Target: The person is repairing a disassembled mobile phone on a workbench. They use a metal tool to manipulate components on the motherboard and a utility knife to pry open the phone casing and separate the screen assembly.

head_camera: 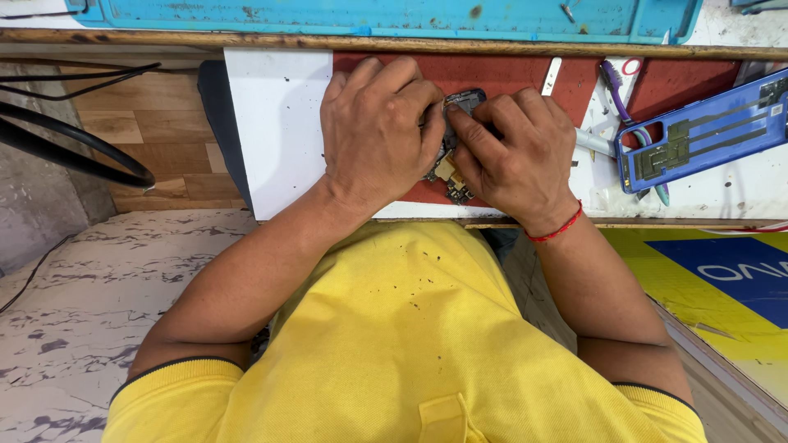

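Both hands meet over a small dark phone circuit board (456,175) with gold-coloured parts, held above a red mat (509,75). My left hand (376,131) curls over the board's left side and hides most of it. My right hand (510,152), a red thread at its wrist, pinches the board's top edge between thumb and forefinger. Only the board's upper corner and lower end show between the fingers.
An opened blue phone body (704,138) lies at the right on the white bench top (275,123). Beside it lie a purple toothbrush (617,92), a metal strip (551,75) and tweezers. A blue mat (394,16) runs along the far edge. Black cables (74,156) hang at the left.
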